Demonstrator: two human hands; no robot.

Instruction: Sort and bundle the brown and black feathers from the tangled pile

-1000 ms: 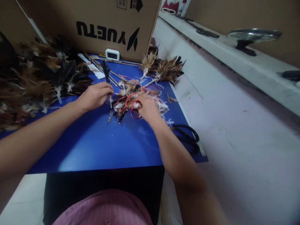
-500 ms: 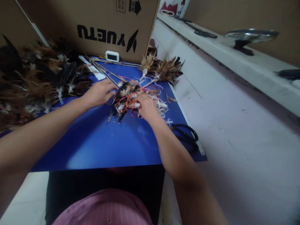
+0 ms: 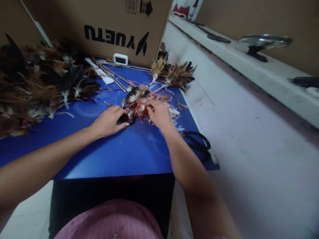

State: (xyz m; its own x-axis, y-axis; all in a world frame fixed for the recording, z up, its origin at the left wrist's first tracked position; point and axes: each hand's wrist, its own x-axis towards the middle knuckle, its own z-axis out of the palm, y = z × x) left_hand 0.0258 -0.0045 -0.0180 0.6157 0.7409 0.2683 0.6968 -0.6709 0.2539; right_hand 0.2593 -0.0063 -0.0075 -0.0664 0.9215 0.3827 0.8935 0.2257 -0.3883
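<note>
A tangled heap of loose feathers and red string (image 3: 141, 108) lies on the blue tabletop (image 3: 119, 156). My left hand (image 3: 111, 121) is at the heap's near left edge, thumb and fingers apart around some dark feathers (image 3: 126, 119). On the other side, my right hand (image 3: 160, 114) has its fingers curled down into the heap, pinching feathers whose exact number is hidden. A black and tan feather clump (image 3: 136, 94) rests just beyond both hands. Clear plastic strips (image 3: 174, 113) lie beside my right hand.
Black-handled scissors (image 3: 198, 141) lie at the right edge. Many tied feather bundles (image 3: 32, 86) cover the left side. Two feather dusters (image 3: 178, 74), thin sticks (image 3: 113, 78) and a small digital clock (image 3: 121, 59) are at the back, before a cardboard box (image 3: 99, 16).
My left hand has moved toward me and right, from the heap's far left side to the dark feathers at its near edge. My right hand has barely shifted.
</note>
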